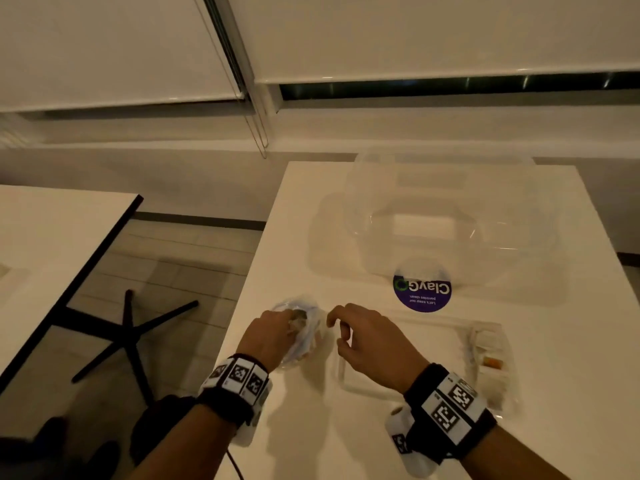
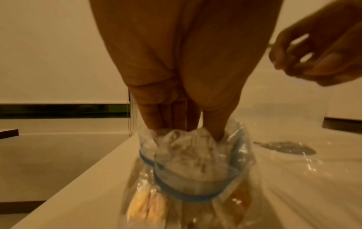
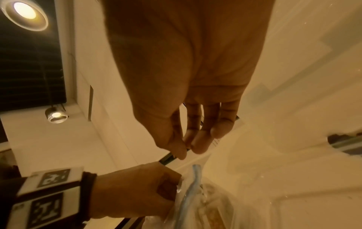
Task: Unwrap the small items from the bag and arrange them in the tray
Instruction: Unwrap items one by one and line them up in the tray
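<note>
A clear zip bag [image 1: 313, 318] [image 2: 195, 182] [image 3: 194, 199] with a blue seal strip stands near the left edge of the white table [image 1: 311, 427]. Yellow and orange wrapped items show through its lower part. My left hand [image 1: 277, 332] [image 2: 186, 131] [image 3: 137, 193] reaches into the bag's mouth and pinches a crinkled clear-wrapped item [image 2: 188, 144]. Just right of the bag, my right hand [image 1: 341, 327] [image 2: 305, 58] [image 3: 188, 148] hovers with loosely curled fingers and holds nothing. The clear tray [image 1: 341, 375] lies below it, with a few small items [image 1: 493, 362] at its right end.
A large clear plastic box [image 1: 443, 230] with a lid stands at the back of the table, above a round purple sticker [image 1: 422, 294]. The table's left edge runs close to the bag. Another white table [image 1: 52, 244] and a black star-shaped base [image 1: 128, 334] are at left.
</note>
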{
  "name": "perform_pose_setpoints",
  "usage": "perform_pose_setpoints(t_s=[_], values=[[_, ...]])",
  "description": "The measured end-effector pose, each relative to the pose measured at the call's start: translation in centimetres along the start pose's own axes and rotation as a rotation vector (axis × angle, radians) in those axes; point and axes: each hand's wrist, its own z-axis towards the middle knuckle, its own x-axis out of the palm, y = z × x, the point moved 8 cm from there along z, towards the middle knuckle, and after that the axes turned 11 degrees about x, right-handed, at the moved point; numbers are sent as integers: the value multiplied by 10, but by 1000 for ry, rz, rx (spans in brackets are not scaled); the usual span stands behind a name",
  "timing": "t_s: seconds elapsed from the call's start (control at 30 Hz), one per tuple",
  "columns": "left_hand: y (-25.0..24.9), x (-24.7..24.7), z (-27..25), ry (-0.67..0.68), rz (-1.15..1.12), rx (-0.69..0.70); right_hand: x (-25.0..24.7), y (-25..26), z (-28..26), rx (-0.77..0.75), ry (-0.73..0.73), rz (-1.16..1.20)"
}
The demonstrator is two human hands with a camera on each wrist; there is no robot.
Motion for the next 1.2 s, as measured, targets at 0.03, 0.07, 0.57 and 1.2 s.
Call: perform_pose_setpoints(t_s=[0.03,0.07,0.57,1.2], values=[[0,4,4,24,18,12,6,1,2,16,13,-9],[2,7,8,32,38,12,11,1,3,34,21,-13],[14,-16,3,-217,193,189,21,3,20,170,-56,-101],[50,-53,-20,-298,-641,79,14,31,34,55,-124,69]])
